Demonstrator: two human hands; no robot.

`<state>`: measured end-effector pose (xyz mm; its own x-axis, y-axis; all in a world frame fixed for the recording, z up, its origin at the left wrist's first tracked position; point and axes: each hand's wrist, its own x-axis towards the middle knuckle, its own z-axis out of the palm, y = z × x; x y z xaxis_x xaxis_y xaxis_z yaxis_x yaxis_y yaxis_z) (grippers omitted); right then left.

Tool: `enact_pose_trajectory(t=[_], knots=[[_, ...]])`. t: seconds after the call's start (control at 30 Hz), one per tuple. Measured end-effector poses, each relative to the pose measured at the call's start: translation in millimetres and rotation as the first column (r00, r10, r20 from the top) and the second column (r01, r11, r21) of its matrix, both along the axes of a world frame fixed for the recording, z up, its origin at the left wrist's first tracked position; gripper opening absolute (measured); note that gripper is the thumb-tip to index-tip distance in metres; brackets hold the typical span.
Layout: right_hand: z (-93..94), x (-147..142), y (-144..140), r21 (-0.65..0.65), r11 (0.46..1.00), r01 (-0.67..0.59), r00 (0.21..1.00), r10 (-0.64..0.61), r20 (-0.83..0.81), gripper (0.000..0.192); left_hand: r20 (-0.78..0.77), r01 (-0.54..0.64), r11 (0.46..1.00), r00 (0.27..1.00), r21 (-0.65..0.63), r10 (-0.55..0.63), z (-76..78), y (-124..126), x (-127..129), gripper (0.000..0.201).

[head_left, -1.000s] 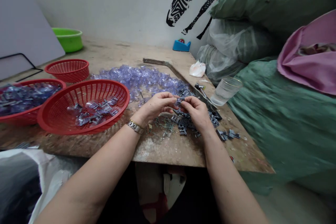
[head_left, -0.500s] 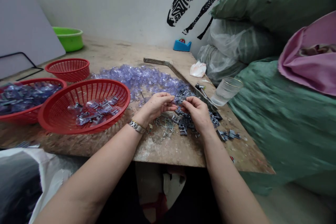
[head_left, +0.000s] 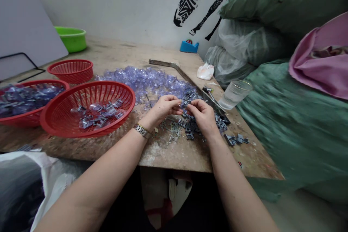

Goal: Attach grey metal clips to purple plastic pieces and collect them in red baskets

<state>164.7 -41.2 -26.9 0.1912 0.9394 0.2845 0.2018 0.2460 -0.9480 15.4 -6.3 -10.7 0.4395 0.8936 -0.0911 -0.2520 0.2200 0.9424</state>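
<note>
Left hand (head_left: 162, 109) and right hand (head_left: 202, 115) meet fingertip to fingertip above worn table (head_left: 174, 152), just right of near red basket (head_left: 88, 108). Small grey clip (head_left: 185, 103) pinched between them: left thumb and forefinger curled on one end, right fingers bent round other end. Clip too small to tell more. Loose grey clip heap (head_left: 190, 127) directly under hands. Clear blue plastic pile (head_left: 146, 79) beyond basket. Drinking glass (head_left: 234, 94) far right of basket, well apart from fingers. Metal watch (head_left: 141, 130) on left wrist.
</note>
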Motion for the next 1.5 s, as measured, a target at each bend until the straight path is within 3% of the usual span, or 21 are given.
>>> enact_pose_trajectory(t=[0.27,0.6,0.87,1.03,1.13,1.3,1.5], knots=[[-0.9,-0.5,-0.8,0.018,1.000,0.021,0.996,-0.022,0.089,0.018,-0.073,-0.013,0.998,0.997,0.054,0.017,-0.5,-0.1,0.8,0.019],[2.9,-2.3,-7.0,0.133,0.988,0.074,0.924,-0.118,0.363,0.013,-0.156,-0.032,0.990,0.986,0.136,0.053,-0.7,-1.8,2.1,0.019],[1.6,-4.1,-9.1,0.299,0.951,0.077,0.795,-0.240,0.557,0.013,-0.221,-0.036,0.950,0.969,0.311,0.109,-6.1,2.1,6.9,0.021],[-1.2,-3.0,-8.9,0.349,0.934,0.073,0.730,-0.288,0.619,0.013,-0.213,0.023,0.933,0.975,0.358,0.058,-7.6,1.4,6.4,0.020],[-2.4,-2.8,-7.1,0.342,0.937,0.073,0.751,-0.277,0.600,0.013,-0.205,0.028,0.934,0.978,0.355,0.049,-7.9,1.4,5.0,0.017],[-3.5,-3.2,-5.1,0.308,0.946,0.097,0.865,-0.233,0.444,0.006,-0.093,-0.038,0.939,0.993,0.342,0.073,-9.6,2.5,5.1,0.015],[-4.6,-3.9,-5.2,0.276,0.957,0.086,0.892,-0.197,0.407,0.026,0.013,-0.057,0.959,0.998,0.277,0.055,-11.2,5.9,2.6,0.015]])
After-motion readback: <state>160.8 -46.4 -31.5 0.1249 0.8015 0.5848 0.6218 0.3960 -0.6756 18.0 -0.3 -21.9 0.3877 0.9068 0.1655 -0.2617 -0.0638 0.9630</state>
